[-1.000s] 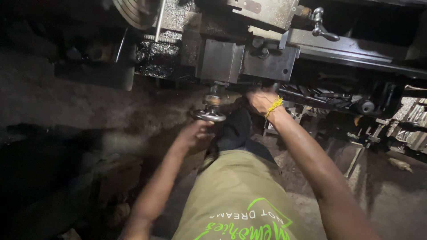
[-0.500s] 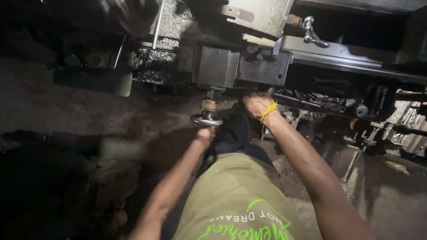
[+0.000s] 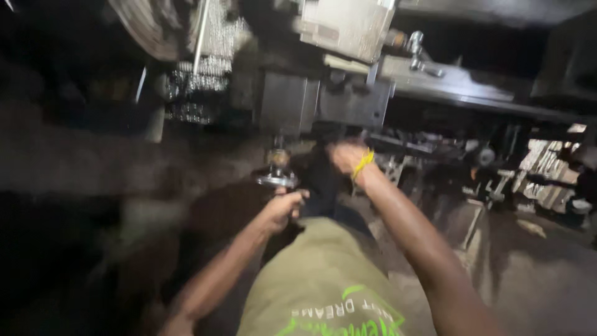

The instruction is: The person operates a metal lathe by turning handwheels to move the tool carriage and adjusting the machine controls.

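Handwheel: the small metal handwheel [image 3: 275,180] hung on a short spindle below the dark carriage block [image 3: 290,102] of the lathe, just above and ahead of the left hand.
Left hand: the left hand [image 3: 281,208] was curled closed at the handwheel's lower rim, its fingers [image 3: 297,196] touching or gripping the wheel's handle; blur hid the exact hold.
Right hand: the right hand [image 3: 346,155], with a yellow band [image 3: 362,164] at the wrist, reached further forward, up under the carriage to the right of the handwheel; whether it was open or closed could not be told.
Direction: from the left hand the wheel lay forward and slightly left, in contact; from the right hand it lay to the left and a little lower, near but apart.
Long axis: the spindle ran roughly upright in the view, from the block down to the wheel, with the wheel's disc across it.
Nearer hand: the left was clearly nearer.
Surface: the machine bed [image 3: 460,87] stretched away to the right as a grey slab, with a bright lever [image 3: 415,46] on top.
Room: dim workshop, dusty floor [image 3: 528,280], metal parts [image 3: 547,162] stacked far right; the person's olive shirt [image 3: 323,280] filled the lower view.
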